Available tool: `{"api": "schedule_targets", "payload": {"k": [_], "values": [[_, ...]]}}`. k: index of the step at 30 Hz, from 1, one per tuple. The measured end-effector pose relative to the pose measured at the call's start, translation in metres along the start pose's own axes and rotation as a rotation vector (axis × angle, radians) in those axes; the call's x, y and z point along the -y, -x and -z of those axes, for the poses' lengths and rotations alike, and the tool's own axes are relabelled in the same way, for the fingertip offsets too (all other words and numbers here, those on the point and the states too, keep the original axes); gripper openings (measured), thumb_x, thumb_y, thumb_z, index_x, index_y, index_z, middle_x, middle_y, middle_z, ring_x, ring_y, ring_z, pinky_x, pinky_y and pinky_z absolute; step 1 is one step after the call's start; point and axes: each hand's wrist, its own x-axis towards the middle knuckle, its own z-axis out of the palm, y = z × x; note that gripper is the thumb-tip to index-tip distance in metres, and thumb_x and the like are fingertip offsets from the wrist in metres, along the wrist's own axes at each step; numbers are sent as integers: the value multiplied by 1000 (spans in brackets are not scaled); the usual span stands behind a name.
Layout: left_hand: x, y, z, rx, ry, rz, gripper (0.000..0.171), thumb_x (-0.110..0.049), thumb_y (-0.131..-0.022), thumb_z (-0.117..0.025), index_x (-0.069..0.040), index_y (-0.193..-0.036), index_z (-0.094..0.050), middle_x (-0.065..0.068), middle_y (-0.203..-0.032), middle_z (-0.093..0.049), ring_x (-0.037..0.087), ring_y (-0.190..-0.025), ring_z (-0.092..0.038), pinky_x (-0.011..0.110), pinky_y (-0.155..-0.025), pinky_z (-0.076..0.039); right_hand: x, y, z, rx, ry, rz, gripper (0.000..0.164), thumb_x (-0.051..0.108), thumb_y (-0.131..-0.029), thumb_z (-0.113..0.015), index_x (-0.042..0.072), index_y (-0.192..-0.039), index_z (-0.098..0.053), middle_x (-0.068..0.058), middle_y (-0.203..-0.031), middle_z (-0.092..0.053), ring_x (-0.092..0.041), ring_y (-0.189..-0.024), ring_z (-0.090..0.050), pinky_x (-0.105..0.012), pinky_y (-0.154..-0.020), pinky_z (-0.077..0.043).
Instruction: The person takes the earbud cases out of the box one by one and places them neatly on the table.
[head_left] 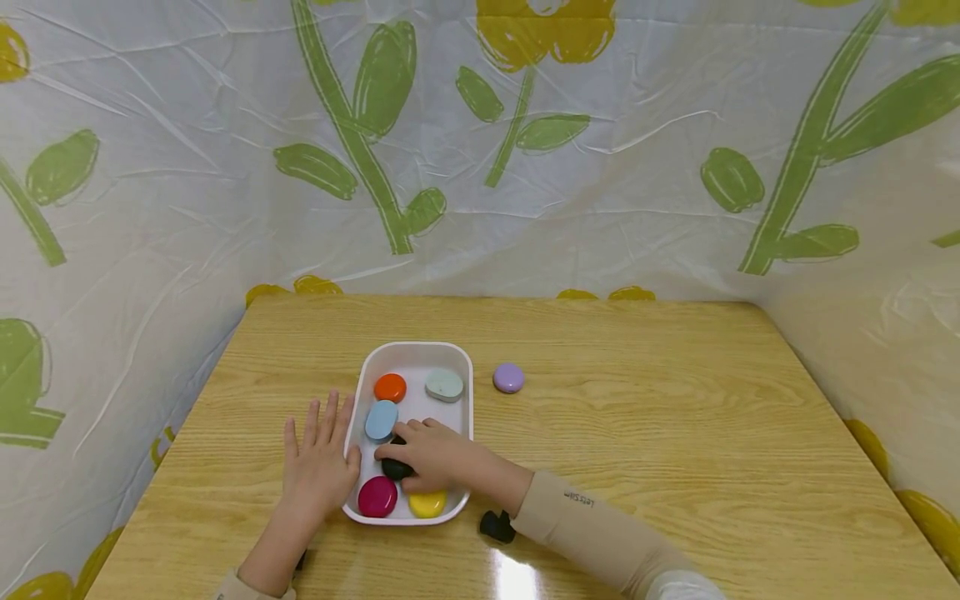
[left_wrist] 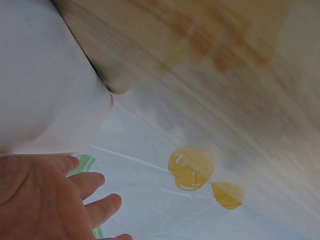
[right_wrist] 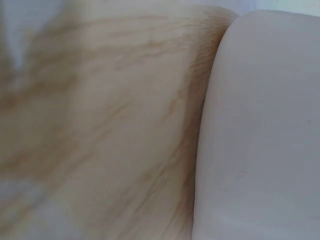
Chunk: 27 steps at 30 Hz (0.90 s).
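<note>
While the left hand lies with its fingers spread and nearly straight, gripping nothing, its thumb rests against the left wall of a white tray, seemingly to keep it from sliding. The right hand reaches over the tray's right wall, fingers curled and thumb below, pinching a black disc; this grip from above probably suits a smooth, rounded piece. Whether the disc is lifted cannot be told.

The tray sits nearer the left edge of the bench than the right, likely so both arms reach it easily. Towards the bench's far edge, its end holds an orange disc and a pale green oval; a blue oval lies mid-left, with crimson and yellow discs at the near end. A purple disc lies outside, just right of the tray.
</note>
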Motion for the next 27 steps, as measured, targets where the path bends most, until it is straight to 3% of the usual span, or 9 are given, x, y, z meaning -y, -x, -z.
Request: {"api": "schedule_targets", "payload": {"k": [10, 17, 22, 27], "values": [[-1, 1, 1, -9, 1, -1, 62, -25, -91, -44, -6, -145, -21, 18, -151, -13, 40, -137, -5, 60, -106, 4, -5, 5, 5, -94, -38, -7, 48, 39, -84, -61, 28, -129, -48, -1, -115, -49, -13, -98, -47, -26, -87, -42], [-1, 2, 0, -22, 6, -1, 62, -24, -90, -46, -6, -145, -23, 19, -150, -15, 40, -136, -6, 60, -106, 1, -25, 20, 26, -330, -112, -74, 45, 33, -78, -66, 22, -120, -55, -5, -99, -49, -16, -84, -45, -26, -74, -40], [0, 1, -2, -18, 6, -1, 63, -25, -90, -45, -6, -145, -21, 19, -151, -13, 40, -137, -5, 60, -106, 2, -52, 39, 36, -456, -246, -202, 45, 28, -75, -69, 15, -117, -57, -10, -100, -50, -21, -86, -48, -32, -74, -43], [1, 0, -3, -15, 3, 0, 63, -25, -90, -44, -6, -145, -21, 19, -151, -12, 41, -136, -4, 60, -106, 3, -83, 62, 31, -474, -265, -372, 46, 28, -79, -67, 15, -122, -55, -12, -104, -51, -25, -89, -50, -43, -79, -43]]}}
